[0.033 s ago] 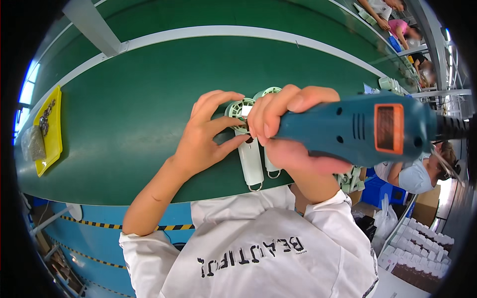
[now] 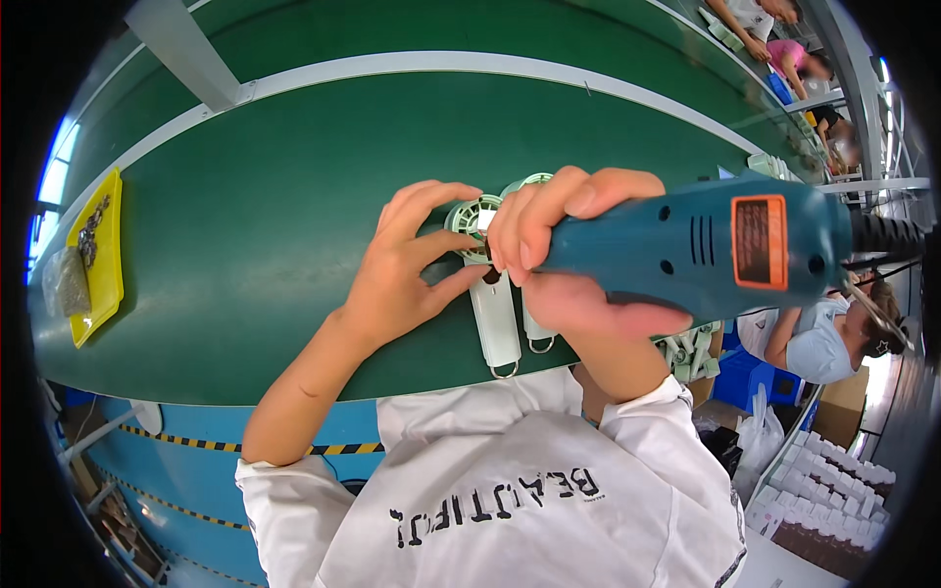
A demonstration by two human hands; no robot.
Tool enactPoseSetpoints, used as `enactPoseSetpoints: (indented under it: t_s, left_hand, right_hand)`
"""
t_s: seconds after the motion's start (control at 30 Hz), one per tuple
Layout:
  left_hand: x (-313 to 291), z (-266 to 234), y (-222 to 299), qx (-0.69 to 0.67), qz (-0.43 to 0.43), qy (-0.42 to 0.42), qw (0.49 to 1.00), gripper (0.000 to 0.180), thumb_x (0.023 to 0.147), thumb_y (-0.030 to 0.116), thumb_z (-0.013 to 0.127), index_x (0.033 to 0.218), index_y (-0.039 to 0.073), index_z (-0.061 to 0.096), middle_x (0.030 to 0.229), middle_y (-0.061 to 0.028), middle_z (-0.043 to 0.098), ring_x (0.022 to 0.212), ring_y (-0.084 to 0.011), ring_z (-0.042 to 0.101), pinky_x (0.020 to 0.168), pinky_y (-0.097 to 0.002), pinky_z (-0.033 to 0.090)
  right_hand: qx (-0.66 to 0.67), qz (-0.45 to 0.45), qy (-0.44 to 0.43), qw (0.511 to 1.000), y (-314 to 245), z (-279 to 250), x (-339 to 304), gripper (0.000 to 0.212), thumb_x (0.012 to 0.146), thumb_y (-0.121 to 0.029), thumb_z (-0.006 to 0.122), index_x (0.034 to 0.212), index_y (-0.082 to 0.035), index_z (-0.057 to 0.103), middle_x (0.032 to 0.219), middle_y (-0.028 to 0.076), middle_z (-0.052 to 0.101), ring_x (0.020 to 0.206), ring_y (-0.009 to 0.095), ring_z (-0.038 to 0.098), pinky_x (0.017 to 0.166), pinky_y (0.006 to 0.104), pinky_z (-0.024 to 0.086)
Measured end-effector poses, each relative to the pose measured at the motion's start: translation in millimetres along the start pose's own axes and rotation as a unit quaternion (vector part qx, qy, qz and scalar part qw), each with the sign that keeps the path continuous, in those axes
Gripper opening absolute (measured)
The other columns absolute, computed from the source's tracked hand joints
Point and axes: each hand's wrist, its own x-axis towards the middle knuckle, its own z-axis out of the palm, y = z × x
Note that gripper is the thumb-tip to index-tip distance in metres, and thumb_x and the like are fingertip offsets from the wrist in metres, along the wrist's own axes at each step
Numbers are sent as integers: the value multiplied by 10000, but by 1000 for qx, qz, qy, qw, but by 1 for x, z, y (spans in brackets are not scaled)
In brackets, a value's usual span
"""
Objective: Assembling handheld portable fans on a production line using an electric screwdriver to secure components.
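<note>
My right hand (image 2: pixel 578 245) is wrapped round a teal electric screwdriver (image 2: pixel 686 240) with an orange-bordered label. Its tip is hidden behind my fingers, over the head of a handheld fan. This fan (image 2: pixel 495 323) lies on the green tabletop, with a pale green round grille, a white handle and a metal ring at its near end. My left hand (image 2: pixel 392 269) curls its fingers and thumb around the left side of the fan's head, holding it. A second fan (image 2: pixel 537 180) lies beside it on the right, mostly covered by my right hand.
On the far left a yellow tray (image 2: pixel 103 265) holds small metal parts and a clear bag (image 2: pixel 69 282). Pale green parts (image 2: pixel 691 353) are heaped at the right by a blue bin (image 2: pixel 760 372). A co-worker (image 2: pixel 828 338) sits at right; others are at upper right.
The rear of the electric screwdriver has shifted slightly up and left. My left hand and the fans stay in place. The co-worker's head at the right has moved a little.
</note>
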Motion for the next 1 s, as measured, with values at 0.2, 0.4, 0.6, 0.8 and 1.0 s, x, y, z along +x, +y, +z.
enactPoseSetpoints:
  t_s: [0.2, 0.4, 0.6, 0.8, 1.0]
  left_hand:
    - [-3, 6, -8, -66, -35, 16, 997, 233, 675, 31, 812, 878, 18, 700, 1219, -103, 588, 1075, -268, 574, 816, -344, 517]
    - [-4, 7, -8, -71, -50, 33, 996, 224, 685, 30, 810, 883, 31, 704, 1184, -88, 595, 1026, -252, 586, 786, -330, 522]
    - [-6, 10, -7, -90, -76, 41, 992, 264, 685, 46, 816, 920, 44, 697, 1156, -74, 595, 995, -239, 599, 786, -335, 524]
    - [-4, 11, -12, -88, -74, 25, 993, 298, 691, 35, 808, 953, 23, 668, 1128, -82, 582, 985, -242, 609, 803, -336, 526]
    - [-4, 18, -14, -90, -80, 30, 992, 492, 699, 30, 787, 1146, 12, 581, 1281, -150, 520, 1155, -339, 534, 937, -399, 469]
  right_hand:
    - [-8, -5, 34, 999, 11, 2, 3, 904, 708, -867, 484, 1109, -59, 427, 706, 102, 524, 519, 201, 515, 472, 334, 465]
    - [-1, 2, 46, 999, 14, 7, 6, 909, 698, -876, 478, 1087, -56, 425, 690, 97, 520, 495, 188, 501, 450, 317, 452]
    - [11, 15, 55, 998, 19, 9, 6, 915, 689, -886, 471, 1065, -53, 422, 674, 92, 516, 471, 174, 486, 429, 301, 440]
    - [-48, 62, 51, 996, 33, 5, -4, 912, 679, -883, 479, 1050, -52, 425, 638, 80, 505, 449, 163, 463, 415, 294, 424]
    - [5, 107, 84, 991, 34, 11, -4, 891, 646, -847, 556, 1025, -46, 465, 599, 65, 504, 442, 150, 455, 411, 286, 395]
